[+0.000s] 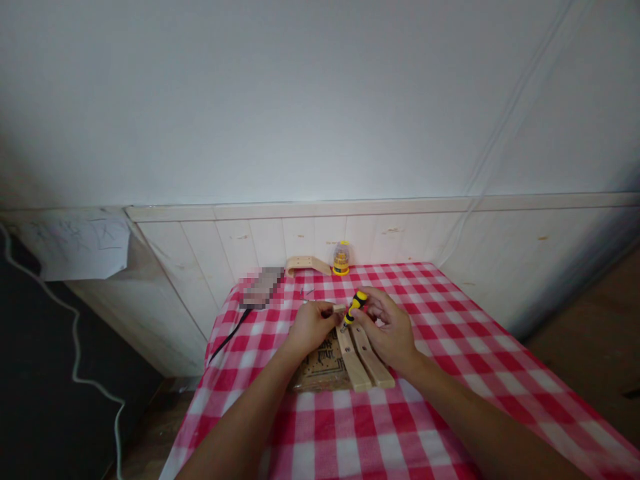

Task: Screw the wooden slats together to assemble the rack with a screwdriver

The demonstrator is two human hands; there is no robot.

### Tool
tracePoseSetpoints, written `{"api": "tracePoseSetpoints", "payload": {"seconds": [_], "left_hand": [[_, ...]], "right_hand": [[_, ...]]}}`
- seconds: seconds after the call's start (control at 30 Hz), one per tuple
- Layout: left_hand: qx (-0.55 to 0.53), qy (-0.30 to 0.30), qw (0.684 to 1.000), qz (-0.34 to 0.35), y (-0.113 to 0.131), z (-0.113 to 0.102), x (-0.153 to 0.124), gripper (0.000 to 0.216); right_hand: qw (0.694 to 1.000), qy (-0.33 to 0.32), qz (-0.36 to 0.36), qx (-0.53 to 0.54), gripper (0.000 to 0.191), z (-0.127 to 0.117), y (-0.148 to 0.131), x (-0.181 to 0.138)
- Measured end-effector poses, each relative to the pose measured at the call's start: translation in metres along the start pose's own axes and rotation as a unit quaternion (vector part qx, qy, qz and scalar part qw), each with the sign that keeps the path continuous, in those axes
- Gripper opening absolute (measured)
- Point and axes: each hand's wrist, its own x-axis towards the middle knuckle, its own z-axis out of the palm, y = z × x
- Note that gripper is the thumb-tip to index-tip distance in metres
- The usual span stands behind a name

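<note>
My right hand (393, 330) grips a short yellow and black screwdriver (357, 303), tilted with its tip down at the far end of a pale wooden slat (354, 367). A second wooden slat (376, 365) lies alongside to the right. Dark holes or screw heads show on both slats. My left hand (313, 328) is closed at the far end of the left slat, beside a small wooden end piece (339, 309); its fingertips are partly hidden, so what they pinch is unclear. Beneath the work lies a brown printed cardboard sheet (315, 377).
A bent wooden piece (306, 264) and a yellow-capped clear container (341, 260) stand at the table's back edge by the wall. Small screws (309, 291) lie behind my left hand. A pixelated object (263, 288) with a black cord (230, 335) rests left on the checked tablecloth (450, 360).
</note>
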Motion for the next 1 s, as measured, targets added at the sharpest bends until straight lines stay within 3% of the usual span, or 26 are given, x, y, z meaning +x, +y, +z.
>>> {"api": "tracePoseSetpoints", "payload": {"seconds": [0.2,0.57,0.77,1.0], "left_hand": [[-0.009,-0.013,1.000,0.012,-0.002,0.001,0.000,0.027],[0.013,-0.002,0.999,0.033,-0.001,0.002,0.002,0.022],[0.010,-0.002,0.999,0.038,-0.002,0.002,0.003,0.025],[0.011,-0.011,1.000,0.026,-0.002,0.001,0.002,0.026]], "right_hand": [[1.000,0.007,0.021,0.004,0.038,0.001,0.002,0.000],[1.000,0.015,-0.019,-0.016,0.034,0.004,-0.004,0.000],[0.996,-0.026,-0.073,-0.051,0.036,-0.002,-0.006,-0.002],[0.996,-0.039,-0.072,-0.037,0.038,-0.007,-0.009,-0.002]]}}
